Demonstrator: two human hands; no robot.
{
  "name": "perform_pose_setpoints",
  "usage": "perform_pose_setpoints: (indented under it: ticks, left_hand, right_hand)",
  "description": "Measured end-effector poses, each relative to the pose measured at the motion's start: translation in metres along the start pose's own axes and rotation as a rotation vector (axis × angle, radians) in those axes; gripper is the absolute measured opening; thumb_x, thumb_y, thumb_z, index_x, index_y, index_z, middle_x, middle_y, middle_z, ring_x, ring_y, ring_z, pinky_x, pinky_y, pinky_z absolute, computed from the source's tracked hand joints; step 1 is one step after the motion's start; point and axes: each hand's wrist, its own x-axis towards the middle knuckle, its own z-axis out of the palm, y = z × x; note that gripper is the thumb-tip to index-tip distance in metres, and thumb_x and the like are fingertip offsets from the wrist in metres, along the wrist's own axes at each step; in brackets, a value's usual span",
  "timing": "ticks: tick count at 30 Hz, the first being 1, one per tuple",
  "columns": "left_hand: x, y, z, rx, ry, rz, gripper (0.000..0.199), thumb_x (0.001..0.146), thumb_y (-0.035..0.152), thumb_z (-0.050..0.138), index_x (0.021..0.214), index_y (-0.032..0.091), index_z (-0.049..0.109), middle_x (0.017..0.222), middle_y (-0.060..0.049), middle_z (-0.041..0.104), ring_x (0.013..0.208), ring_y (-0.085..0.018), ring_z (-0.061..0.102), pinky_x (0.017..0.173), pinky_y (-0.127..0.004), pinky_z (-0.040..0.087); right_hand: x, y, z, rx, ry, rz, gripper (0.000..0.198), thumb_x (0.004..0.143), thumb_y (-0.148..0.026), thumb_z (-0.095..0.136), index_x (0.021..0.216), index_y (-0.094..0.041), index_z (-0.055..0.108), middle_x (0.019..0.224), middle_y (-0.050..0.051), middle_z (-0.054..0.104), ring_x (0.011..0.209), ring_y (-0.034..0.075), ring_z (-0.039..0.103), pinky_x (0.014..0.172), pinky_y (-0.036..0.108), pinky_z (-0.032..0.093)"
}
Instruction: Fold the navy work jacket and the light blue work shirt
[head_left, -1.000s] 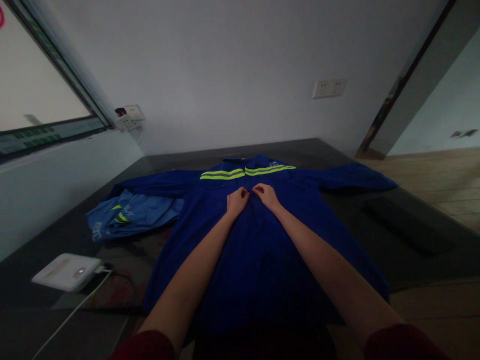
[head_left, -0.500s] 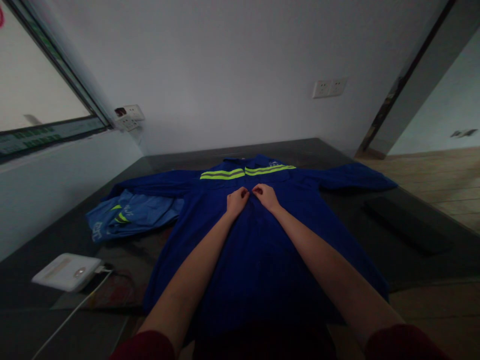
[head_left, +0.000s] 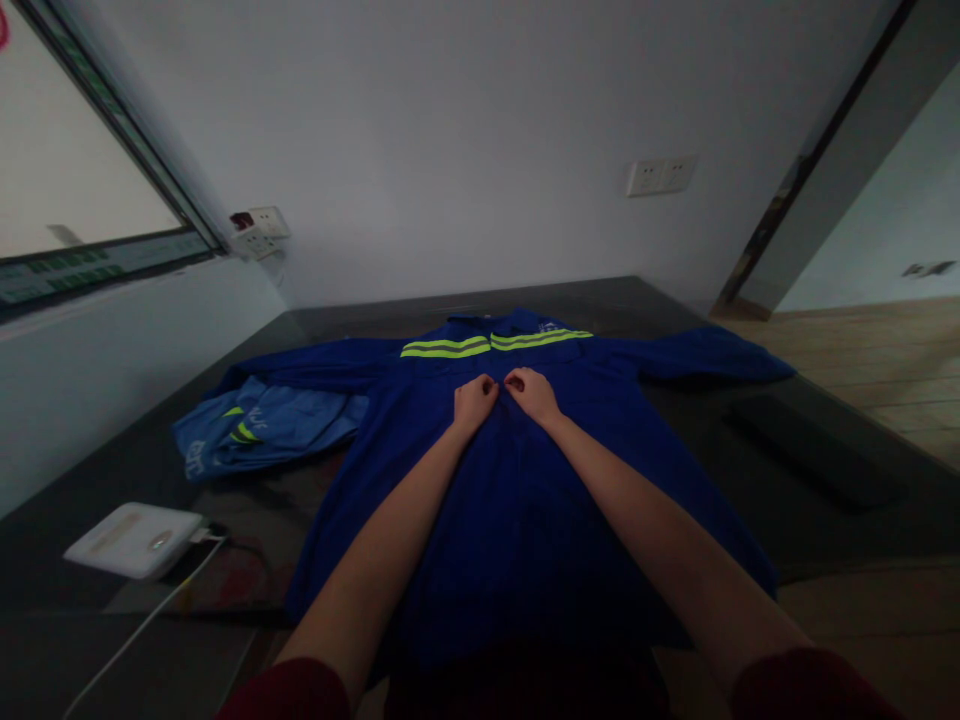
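A dark blue work jacket lies spread flat, front up, its collar pointing away from me and its sleeves out to both sides. Yellow-green reflective stripes cross its chest. My left hand and my right hand meet at the front opening just below the stripes. On each hand, thumb and forefinger are pinched together at the jacket's front edge, a small gap apart. Whatever small part of the placket sits between the fingertips is too small to make out.
A crumpled lighter blue garment lies left of the jacket, partly by its sleeve. Nearer me on the dark table sits a white box-shaped device with a cable. A black flat object lies at right. Behind the table rises a wall.
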Motion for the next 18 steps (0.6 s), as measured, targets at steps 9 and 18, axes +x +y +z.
perform_pose_setpoints:
  ticks: [9,18]
  left_hand:
    - [0.0,-0.002,0.002,-0.038,0.013,0.012,0.014,0.087,0.028,0.052,0.083,0.022,0.064,0.081,-0.001,0.069,0.079,-0.016,0.063,0.072,-0.025,0.041]
    - [-0.001,0.003,-0.013,-0.258,0.185,0.15,0.016,0.086,0.016,0.047,0.096,0.019,0.06,0.085,-0.002,0.065,0.08,-0.013,0.06,0.077,-0.023,0.044]
  right_hand:
    - [-0.001,0.004,-0.001,0.002,-0.04,-0.054,0.015,0.082,-0.016,0.06,0.089,-0.022,0.071,0.084,0.003,0.066,0.077,0.016,0.058,0.072,0.026,0.043]
    - [-0.013,-0.041,-0.047,0.082,0.086,-0.131,0.012,0.086,-0.018,0.053,0.087,-0.018,0.066,0.082,0.004,0.063,0.078,0.016,0.057,0.072,0.026,0.042]
